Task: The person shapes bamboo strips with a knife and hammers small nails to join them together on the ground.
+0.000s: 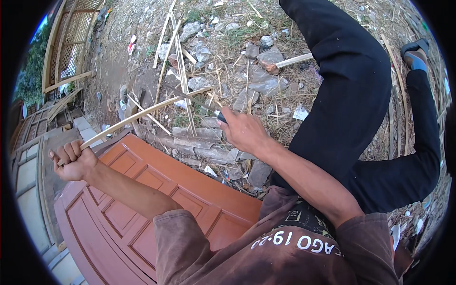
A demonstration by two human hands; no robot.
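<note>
My left hand [73,159] is closed in a fist round the lower end of a long, thin wooden strip [137,116]. The strip slants up to the right over the rubble. My right hand [242,129] grips the dark handle of a knife [209,108], its narrow blade pointing up and left. Near the strip's far end the blade crosses it; whether it touches the wood I cannot tell. Below my left forearm lies a reddish-brown panelled door [185,199].
Stones [268,59] and dry grass cover the ground ahead, with several loose wooden strips [180,61] among them. A lattice panel [71,42] stands at far left. My bent leg [351,90] in black trousers takes up the right side.
</note>
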